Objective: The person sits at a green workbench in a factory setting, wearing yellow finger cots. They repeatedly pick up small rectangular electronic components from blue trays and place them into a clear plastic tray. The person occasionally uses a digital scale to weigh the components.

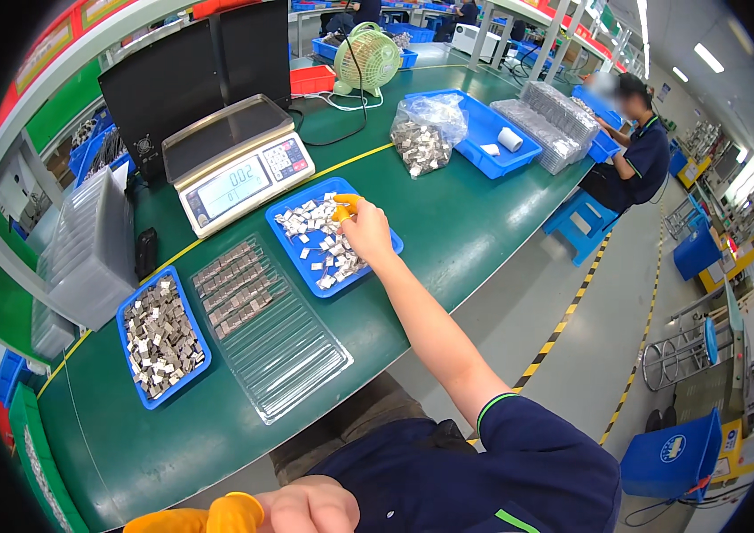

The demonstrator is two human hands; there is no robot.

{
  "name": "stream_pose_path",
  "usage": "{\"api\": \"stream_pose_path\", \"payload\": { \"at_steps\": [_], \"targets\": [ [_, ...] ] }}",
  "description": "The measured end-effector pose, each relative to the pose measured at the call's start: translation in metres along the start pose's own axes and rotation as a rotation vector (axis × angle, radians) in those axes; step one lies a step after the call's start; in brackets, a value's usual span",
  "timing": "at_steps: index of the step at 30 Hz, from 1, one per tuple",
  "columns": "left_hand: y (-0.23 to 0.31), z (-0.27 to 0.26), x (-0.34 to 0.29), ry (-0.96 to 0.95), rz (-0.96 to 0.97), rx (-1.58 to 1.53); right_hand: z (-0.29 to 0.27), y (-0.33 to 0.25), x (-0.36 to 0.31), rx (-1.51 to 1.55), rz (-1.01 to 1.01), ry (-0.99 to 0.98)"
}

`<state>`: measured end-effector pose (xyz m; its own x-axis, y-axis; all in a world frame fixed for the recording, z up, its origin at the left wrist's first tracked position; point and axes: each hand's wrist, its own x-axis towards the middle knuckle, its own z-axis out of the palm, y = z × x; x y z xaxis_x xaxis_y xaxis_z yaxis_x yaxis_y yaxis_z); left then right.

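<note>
My right hand (366,233), with yellow finger cots on two fingertips, reaches into a blue tray (386,213) of small white parts with wire leads (333,260). Its fingertips come together over the parts; whatever lies between them is too small to make out. My left hand (310,506) is at the lower edge, close to me and partly cut off. Its fingers are curled, some in yellow cots, and their tips are hidden. Left of the right hand's tray lies a clear ridged plastic tray (284,369), its far part filled with rows of grey-brown parts (237,286).
A second blue tray (201,355) holds many grey blocks. Behind stands a digital scale (239,182), beside stacked clear trays (88,249). Farther right are a bag of parts (424,142), a blue bin (519,164), a green fan (368,58) and a seated person (643,147).
</note>
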<state>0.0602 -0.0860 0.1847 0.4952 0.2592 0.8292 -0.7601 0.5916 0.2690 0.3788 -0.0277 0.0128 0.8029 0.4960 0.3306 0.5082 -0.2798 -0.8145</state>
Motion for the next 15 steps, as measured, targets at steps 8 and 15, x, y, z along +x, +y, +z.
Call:
{"api": "stream_pose_path", "payload": {
  "at_steps": [8, 15],
  "targets": [
    [-0.008, 0.009, -0.001, 0.019, 0.153, -0.030, 0.005, 0.000, 0.001, 0.025, -0.027, -0.025],
    [-0.003, 0.000, -0.009, 0.045, 0.061, 0.060, -0.003, -0.006, -0.004, 0.105, 0.000, -0.075]
  ]
}}
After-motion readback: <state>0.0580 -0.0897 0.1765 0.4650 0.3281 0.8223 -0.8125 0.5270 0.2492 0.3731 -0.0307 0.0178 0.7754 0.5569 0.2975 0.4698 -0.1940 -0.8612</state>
